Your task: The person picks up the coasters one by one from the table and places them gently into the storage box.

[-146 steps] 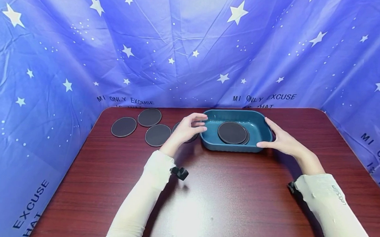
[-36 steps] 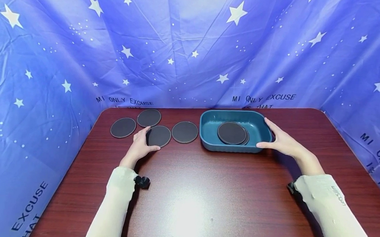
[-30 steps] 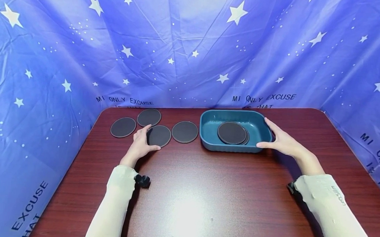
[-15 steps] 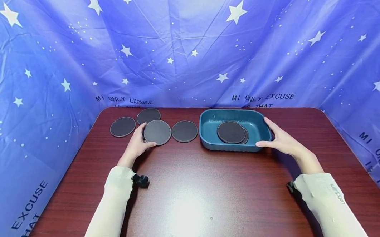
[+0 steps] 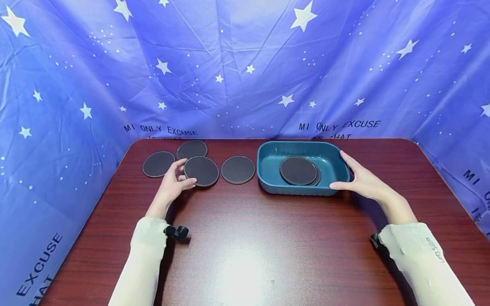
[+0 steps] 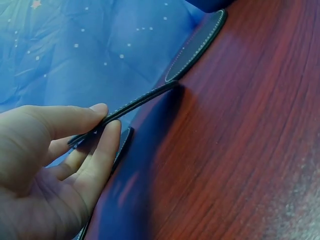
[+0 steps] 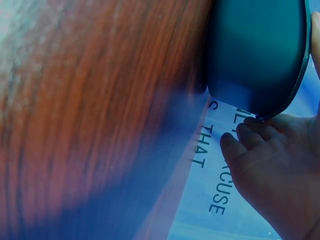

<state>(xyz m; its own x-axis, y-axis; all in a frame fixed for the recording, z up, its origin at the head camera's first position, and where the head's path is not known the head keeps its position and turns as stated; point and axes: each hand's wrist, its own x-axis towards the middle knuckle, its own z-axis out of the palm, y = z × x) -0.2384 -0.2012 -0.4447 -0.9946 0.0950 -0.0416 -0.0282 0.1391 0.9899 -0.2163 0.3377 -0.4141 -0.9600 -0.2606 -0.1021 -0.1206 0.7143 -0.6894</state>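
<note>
In the head view my left hand (image 5: 170,181) pinches a round black coaster (image 5: 201,171) at its left edge. The left wrist view shows this coaster (image 6: 145,101) nearly edge-on, tilted and raised off the table, between thumb and fingers. On the right, my right hand (image 5: 364,180) spans the end of a teal rectangular tub (image 5: 299,191), thumb on the near rim and fingers at the far corner. Inside the tub lies a black coaster (image 5: 298,170), overlapping another beneath it. The right wrist view has the fingertips (image 7: 231,145) close against the tub's end.
More black coasters lie flat: one at far left (image 5: 159,164), one behind the held coaster (image 5: 192,149), and one (image 5: 238,169) between it and the tub. The dark red wooden table (image 5: 306,248) backs onto a blue starry cloth (image 5: 231,97).
The left hand has moved left from beside the tub, taken hold of a coaster by its edge and lifted it off the table. My right hand stays at the tub's end.
</note>
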